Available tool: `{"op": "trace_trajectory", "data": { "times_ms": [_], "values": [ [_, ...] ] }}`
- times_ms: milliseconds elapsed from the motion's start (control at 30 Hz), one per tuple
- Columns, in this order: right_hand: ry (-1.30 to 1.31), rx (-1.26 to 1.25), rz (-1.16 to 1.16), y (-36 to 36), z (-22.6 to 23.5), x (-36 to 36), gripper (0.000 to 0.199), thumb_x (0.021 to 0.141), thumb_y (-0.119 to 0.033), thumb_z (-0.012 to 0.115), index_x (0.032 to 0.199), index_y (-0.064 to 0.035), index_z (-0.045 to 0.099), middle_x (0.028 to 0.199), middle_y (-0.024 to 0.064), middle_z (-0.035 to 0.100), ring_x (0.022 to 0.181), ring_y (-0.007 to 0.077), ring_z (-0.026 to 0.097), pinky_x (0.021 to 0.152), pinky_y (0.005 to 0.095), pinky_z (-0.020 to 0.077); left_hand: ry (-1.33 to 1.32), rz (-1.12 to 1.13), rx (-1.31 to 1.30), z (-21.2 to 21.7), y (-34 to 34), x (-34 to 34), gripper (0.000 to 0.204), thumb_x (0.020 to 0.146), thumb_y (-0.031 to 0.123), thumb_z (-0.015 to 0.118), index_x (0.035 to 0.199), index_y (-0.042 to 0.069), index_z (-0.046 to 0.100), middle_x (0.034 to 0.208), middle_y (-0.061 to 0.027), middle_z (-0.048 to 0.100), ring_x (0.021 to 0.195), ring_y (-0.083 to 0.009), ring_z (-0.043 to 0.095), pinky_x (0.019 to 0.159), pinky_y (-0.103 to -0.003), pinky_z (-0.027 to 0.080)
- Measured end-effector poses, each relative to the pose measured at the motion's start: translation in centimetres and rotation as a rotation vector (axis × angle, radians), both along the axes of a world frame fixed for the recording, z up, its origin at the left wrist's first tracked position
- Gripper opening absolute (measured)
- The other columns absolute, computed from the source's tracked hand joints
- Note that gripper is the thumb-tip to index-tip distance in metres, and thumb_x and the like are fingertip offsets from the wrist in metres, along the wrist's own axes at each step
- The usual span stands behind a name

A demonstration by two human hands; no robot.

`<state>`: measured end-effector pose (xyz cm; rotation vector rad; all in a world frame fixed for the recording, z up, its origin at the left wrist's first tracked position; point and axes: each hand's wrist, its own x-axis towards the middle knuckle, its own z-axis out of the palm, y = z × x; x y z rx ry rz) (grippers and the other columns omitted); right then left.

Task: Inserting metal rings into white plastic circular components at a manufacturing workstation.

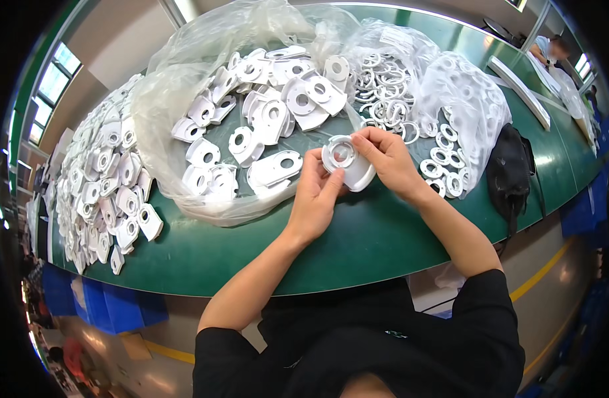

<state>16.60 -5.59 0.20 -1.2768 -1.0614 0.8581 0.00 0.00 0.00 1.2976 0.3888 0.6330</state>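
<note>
Above the green table, in front of me, a white plastic housing part [359,178] with a round opening is held between both hands. My left hand [314,202] grips it from the left, the thumb lying just below the opening. My right hand [389,159] pinches the upper right of the rim around that opening. A ring seems to sit at the opening, but I cannot tell whether it is separate. Similar white housing parts [270,119] lie in an opened clear plastic bag [211,209] beyond my left hand. Loose white rings [440,156] lie to the right of my hands.
A heap of white housing parts [109,192] covers the table's left end. More rings [387,86] spill from clear bags [473,93] at the back right. A black pouch [510,169] and a long white strip [520,93] lie farther right. Another person [548,52] is at the far right.
</note>
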Motion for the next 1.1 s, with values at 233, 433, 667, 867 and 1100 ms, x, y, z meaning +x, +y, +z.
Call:
{"op": "trace_trajectory", "data": {
  "times_ms": [233, 433, 667, 867, 1100],
  "values": [
    [-0.278, 0.075, 0.106, -0.7, 1.7, -0.9, 0.015, 0.09, -0.011, 0.058, 0.092, 0.0038, 0.063, 0.081, 0.0068, 0.064, 0.075, 0.0105, 0.058, 0.07, 0.0254, 0.047, 0.018, -0.01, 0.058, -0.5, 1.4, -0.4, 0.031, 0.102, 0.028, 0.038, 0.094, 0.003, 0.054, 0.085, -0.0006, 0.056, 0.078, -0.0071, 0.049, 0.067, -0.022, 0.039],
    [-0.439, 0.103, 0.123, -0.8, 1.4, -0.7, 0.013, 0.089, -0.01, 0.059, 0.091, 0.0023, 0.063, 0.077, 0.0086, 0.062, 0.07, 0.013, 0.057, 0.067, 0.0254, 0.0461, 0.257, 0.087, 0.409, -0.8, 2.1, -0.7, 0.029, 0.1, 0.023, 0.043, 0.086, 0.002, 0.058, 0.072, 0.0003, 0.054, 0.068, -0.0062, 0.047, 0.063, -0.022, 0.039],
    [-0.307, 0.019, 0.08, -0.5, 0.7, -1.3, 0.015, 0.087, -0.012, 0.062, 0.083, 0.0024, 0.06, 0.063, 0.0052, 0.055, 0.057, 0.0099, 0.045, 0.054, 0.0262, 0.039, 0.309, 0.156, 0.362, -0.9, 2.1, -0.5, 0.033, 0.098, 0.024, 0.047, 0.076, 0.0, 0.055, 0.062, -0.0025, 0.051, 0.058, -0.0084, 0.042, 0.054, -0.027, 0.035],
    [-0.399, -0.061, 0.127, -0.8, 0.6, -1.3, 0.013, 0.091, -0.01, 0.059, 0.086, 0.0029, 0.06, 0.07, -0.0014, 0.056, 0.063, 0.0033, 0.045, 0.056, 0.0209, 0.0386, 0.29, 0.17, 0.393, -1.1, 2.3, -0.5, 0.036, 0.097, 0.026, 0.049, 0.073, -0.001, 0.052, 0.06, -0.0052, 0.052, 0.056, -0.0106, 0.042, 0.052, -0.029, 0.035],
    [-0.119, 0.04, -0.037, -0.2, -0.5, -2.0, 0.014, 0.094, -0.013, 0.057, 0.089, 0.0001, 0.058, 0.077, -0.0011, 0.059, 0.067, 0.0024, 0.051, 0.059, 0.0195, 0.0413, 0.151, 0.224, 0.024, 0.4, 0.8, 0.0, 0.026, 0.096, 0.024, 0.051, 0.101, -0.001, 0.044, 0.071, -0.0088, 0.057, 0.061, -0.0104, 0.052, 0.054, -0.032, 0.042]
  ]
}}
